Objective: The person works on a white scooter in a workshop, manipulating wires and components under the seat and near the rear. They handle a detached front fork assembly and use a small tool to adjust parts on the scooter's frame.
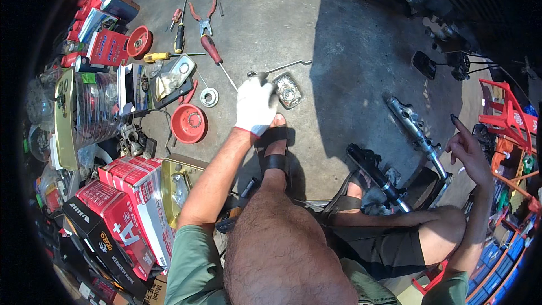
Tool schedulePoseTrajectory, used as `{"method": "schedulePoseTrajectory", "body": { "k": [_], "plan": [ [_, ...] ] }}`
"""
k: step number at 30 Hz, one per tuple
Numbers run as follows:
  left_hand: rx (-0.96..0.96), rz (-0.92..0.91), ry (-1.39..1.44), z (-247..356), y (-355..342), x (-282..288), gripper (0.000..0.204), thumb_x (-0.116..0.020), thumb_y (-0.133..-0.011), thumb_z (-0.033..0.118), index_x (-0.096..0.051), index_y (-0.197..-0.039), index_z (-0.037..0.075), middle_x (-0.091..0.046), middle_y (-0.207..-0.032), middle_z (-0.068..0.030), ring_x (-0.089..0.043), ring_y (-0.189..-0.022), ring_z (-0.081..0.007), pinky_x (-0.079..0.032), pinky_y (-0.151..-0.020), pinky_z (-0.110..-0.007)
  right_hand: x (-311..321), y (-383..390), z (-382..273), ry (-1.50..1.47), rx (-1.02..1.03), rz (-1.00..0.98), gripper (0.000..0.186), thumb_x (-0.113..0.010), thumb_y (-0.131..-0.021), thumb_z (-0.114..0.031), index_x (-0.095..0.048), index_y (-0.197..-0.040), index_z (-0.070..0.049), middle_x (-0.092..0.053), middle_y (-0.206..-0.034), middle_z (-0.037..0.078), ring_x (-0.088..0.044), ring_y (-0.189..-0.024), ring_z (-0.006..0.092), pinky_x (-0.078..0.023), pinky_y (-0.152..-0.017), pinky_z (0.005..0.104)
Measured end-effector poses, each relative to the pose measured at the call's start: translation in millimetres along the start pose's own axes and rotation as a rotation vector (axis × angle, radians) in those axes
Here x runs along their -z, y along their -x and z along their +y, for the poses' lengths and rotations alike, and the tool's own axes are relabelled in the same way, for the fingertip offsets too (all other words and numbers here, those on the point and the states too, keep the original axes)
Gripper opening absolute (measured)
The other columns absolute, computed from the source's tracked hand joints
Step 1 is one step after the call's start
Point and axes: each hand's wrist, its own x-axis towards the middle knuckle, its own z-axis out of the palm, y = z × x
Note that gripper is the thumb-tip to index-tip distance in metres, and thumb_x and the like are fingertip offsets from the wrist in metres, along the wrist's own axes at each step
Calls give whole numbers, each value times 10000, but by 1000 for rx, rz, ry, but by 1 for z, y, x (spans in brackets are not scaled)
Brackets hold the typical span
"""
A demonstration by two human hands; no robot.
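My left hand (254, 104), in a white glove with dark-stained fingertips, is low over the concrete floor beside my foot. Its fingers are curled together, and whatever they grip is hidden. Just beyond the fingertips lies a thin metal rod (288, 66) with a bent end. Touching or very near the glove's right side is a small clear tray (289, 91) with small dark and metallic bits in it. A red-handled screwdriver (212, 49) points toward the glove. Bare and raised at the right, my right hand (467, 149) has its forefinger stretched out, its tip blackened, and nothing in it.
Pliers (204, 17) and a long screwdriver (180, 36) lie farther off. Red bowls (188, 123) and a metal ring (209, 97) are at the left, near stacked boxes (127, 197). Metal fork tubes (415, 127) lie at the right, by a red stool (505, 113).
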Motion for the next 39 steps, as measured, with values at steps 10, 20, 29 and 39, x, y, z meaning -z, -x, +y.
{"method": "schedulePoseTrajectory", "body": {
  "k": [10,20,29,39],
  "plan": [
    [75,-109,-234,31,-33,-45,268,-661,-778,134,-754,-1019,61,-562,-1412,-216,-536,-1249,-416,-444,-1015,-506,1,5,1,-26,10,-3,683,-593,-1005,-137,-270,-1598,-33,-587,-906,77,-560,-723,116,-508,-665,261],
    [111,-183,-311,14,-43,-64,205,-618,-820,156,-750,-927,43,-640,-1157,-146,-583,-1057,-342,-457,-912,-479,1,4,-1,-10,-8,0,700,-601,-993,-124,-261,-1595,-15,-586,-899,78,-559,-703,113,-509,-667,259],
    [59,-97,-150,15,-31,-35,192,-624,-831,168,-731,-920,36,-645,-1142,-151,-591,-1009,-363,-464,-891,-482,2,2,0,-10,15,-17,707,-616,-999,-149,-258,-1592,-5,-587,-906,83,-566,-721,116,-516,-661,262],
    [116,-271,-200,22,-37,-31,229,-659,-797,174,-750,-974,60,-619,-1208,-167,-576,-1064,-348,-469,-879,-475,1,0,-5,-29,-1,-20,703,-609,-999,-114,-249,-1591,2,-590,-917,81,-573,-731,112,-521,-669,261]
  ]
}}
